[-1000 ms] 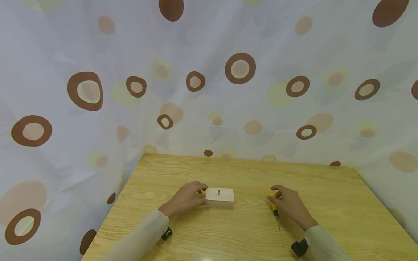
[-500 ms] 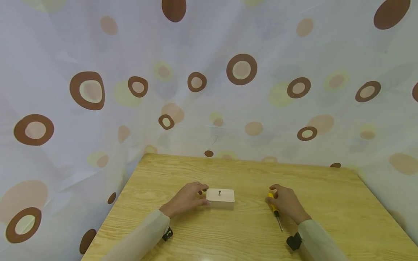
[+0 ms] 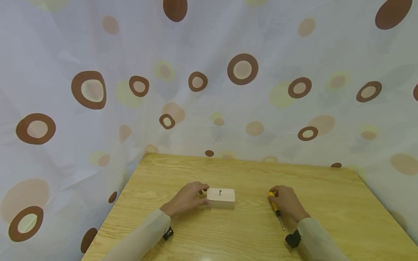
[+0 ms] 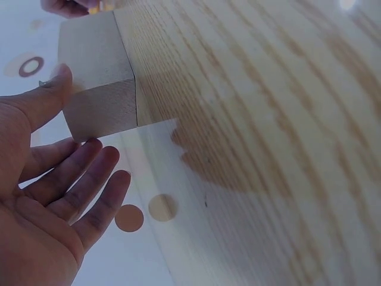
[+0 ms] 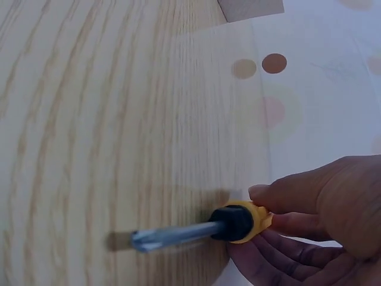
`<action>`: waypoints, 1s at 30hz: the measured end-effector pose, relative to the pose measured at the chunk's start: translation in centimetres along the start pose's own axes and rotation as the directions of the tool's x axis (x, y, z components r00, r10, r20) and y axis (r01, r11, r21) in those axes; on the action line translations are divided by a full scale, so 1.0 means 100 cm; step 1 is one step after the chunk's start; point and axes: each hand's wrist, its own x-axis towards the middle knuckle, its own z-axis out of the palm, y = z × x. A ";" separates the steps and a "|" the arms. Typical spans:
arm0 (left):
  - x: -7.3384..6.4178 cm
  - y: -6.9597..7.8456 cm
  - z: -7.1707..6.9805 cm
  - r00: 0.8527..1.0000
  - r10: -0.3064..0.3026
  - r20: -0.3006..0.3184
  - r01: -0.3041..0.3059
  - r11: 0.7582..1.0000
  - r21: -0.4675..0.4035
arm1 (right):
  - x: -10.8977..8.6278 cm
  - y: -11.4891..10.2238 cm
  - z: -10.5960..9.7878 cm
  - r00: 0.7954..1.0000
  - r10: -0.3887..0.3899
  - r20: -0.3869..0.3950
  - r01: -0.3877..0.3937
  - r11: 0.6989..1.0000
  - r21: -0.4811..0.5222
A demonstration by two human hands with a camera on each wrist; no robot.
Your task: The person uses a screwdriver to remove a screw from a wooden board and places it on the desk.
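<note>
A pale wooden block (image 3: 226, 196) lies on the table, with a screw (image 3: 220, 192) standing upright in its top. My left hand (image 3: 184, 200) holds the block by its left end. In the left wrist view the thumb lies against the block's near side, and the index finger goes behind it, partly hidden. To the right, my right hand (image 3: 288, 203) pinches the yellow handle of a screwdriver (image 3: 277, 213) between thumb and fingers. Its metal shaft points toward me, and the right wrist view shows what looks like a cross-shaped tip.
The wood-grain table (image 3: 248, 232) reaches back to a white curtain (image 3: 209, 101) with brown, pink and yellow circles. The curtain also hangs along the left and right sides. A black strap or device sits at each wrist.
The right hand has closed in on the screwdriver handle, its fingers drawing together, and the shaft's tip has swung slightly right. The left hand and block stay in place.
</note>
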 end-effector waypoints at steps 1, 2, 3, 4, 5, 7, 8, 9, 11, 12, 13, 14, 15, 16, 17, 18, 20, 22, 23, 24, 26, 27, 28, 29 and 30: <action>0.000 0.000 0.000 1.000 -0.002 0.001 0.002 1.000 -0.002 | 0.000 0.000 -0.001 1.000 0.001 -0.001 -0.001 1.000 0.000; 0.000 0.000 0.000 1.000 -0.004 0.003 0.004 1.000 -0.005 | 0.000 0.000 -0.003 1.000 -0.002 0.001 0.002 1.000 0.005; 0.001 0.000 0.000 1.000 -0.005 0.006 0.005 1.000 -0.006 | -0.001 -0.001 -0.004 1.000 -0.002 0.002 0.002 1.000 0.011; 0.001 0.000 0.000 1.000 -0.006 0.008 0.006 1.000 -0.006 | -0.001 -0.001 -0.005 1.000 -0.001 0.004 0.001 1.000 0.022; 0.001 0.000 0.001 1.000 -0.008 0.010 0.008 1.000 -0.006 | -0.001 -0.001 -0.006 1.000 0.002 0.002 -0.002 1.000 0.030; 0.001 0.000 0.001 1.000 -0.014 0.012 0.014 1.000 -0.007 | -0.001 -0.001 -0.009 1.000 -0.008 -0.003 0.008 0.999 0.039; 0.001 0.000 0.001 1.000 -0.018 0.012 0.018 1.000 -0.007 | -0.001 -0.001 -0.010 1.000 -0.022 -0.007 0.023 0.999 0.038; 0.001 0.000 0.001 1.000 -0.022 0.011 0.022 1.000 -0.011 | 0.000 -0.002 -0.012 0.999 -0.032 -0.013 0.033 0.999 0.041; 0.002 0.001 0.000 0.999 -0.033 0.009 0.034 0.999 -0.028 | 0.001 -0.003 -0.015 0.998 -0.056 -0.026 0.057 0.998 0.040; 0.002 0.001 0.000 0.999 -0.039 0.009 0.039 0.998 -0.039 | 0.002 -0.005 -0.017 0.997 -0.068 -0.033 0.069 0.997 0.042; 0.002 0.001 0.000 0.999 -0.045 0.009 0.045 0.998 -0.051 | 0.002 -0.007 -0.019 0.996 -0.079 -0.040 0.080 0.996 0.043; 0.002 0.001 0.000 0.999 -0.050 0.010 0.050 0.997 -0.064 | 0.002 -0.009 -0.021 0.995 -0.091 -0.046 0.093 0.995 0.043; 0.002 0.002 -0.001 0.998 -0.054 0.012 0.055 0.995 -0.078 | 0.002 -0.012 -0.024 0.994 -0.096 -0.053 0.099 0.994 0.050; 0.002 0.002 -0.001 0.998 -0.058 0.016 0.060 0.994 -0.088 | 0.002 -0.015 -0.026 0.993 -0.100 -0.060 0.103 0.993 0.050; 0.002 0.002 -0.002 0.998 -0.061 0.020 0.063 0.993 -0.096 | 0.002 -0.018 -0.027 0.992 -0.103 -0.069 0.107 0.993 0.054; 0.002 0.002 -0.002 0.998 -0.062 0.021 0.063 0.993 -0.101 | 0.002 -0.021 -0.029 0.991 -0.108 -0.077 0.113 0.992 0.057; 0.002 0.003 -0.003 0.998 -0.061 0.024 0.064 0.991 -0.115 | 0.002 -0.027 -0.033 0.989 -0.116 -0.091 0.122 0.990 0.063; 0.002 0.003 -0.003 0.998 -0.059 0.026 0.062 0.990 -0.124 | 0.003 -0.031 -0.035 0.987 -0.126 -0.099 0.134 0.988 0.071; 0.002 0.003 -0.003 0.998 -0.056 0.027 0.059 0.990 -0.126 | 0.004 -0.034 -0.037 0.987 -0.128 -0.101 0.136 0.987 0.081; 0.001 0.002 -0.003 0.998 -0.054 0.028 0.058 0.990 -0.127 | 0.004 -0.037 -0.038 0.986 -0.131 -0.102 0.140 0.986 0.088; 0.001 0.002 -0.003 0.998 -0.052 0.033 0.056 0.990 -0.129 | 0.005 -0.043 -0.040 0.984 -0.143 -0.108 0.155 0.982 0.105; 0.001 0.001 -0.003 0.998 -0.051 0.035 0.055 0.990 -0.128 | 0.005 -0.046 -0.041 0.983 -0.150 -0.110 0.163 0.980 0.115; 0.001 0.001 -0.003 0.998 -0.051 0.037 0.055 0.990 -0.127 | 0.006 -0.049 -0.041 0.982 -0.151 -0.114 0.164 0.979 0.122; 0.001 0.001 -0.003 0.998 -0.051 0.038 0.055 0.990 -0.128 | 0.006 -0.051 -0.042 0.980 -0.157 -0.121 0.172 0.977 0.128; 0.001 0.001 -0.003 0.998 -0.050 0.039 0.055 0.990 -0.129 | 0.007 -0.054 -0.043 0.978 -0.165 -0.129 0.181 0.975 0.129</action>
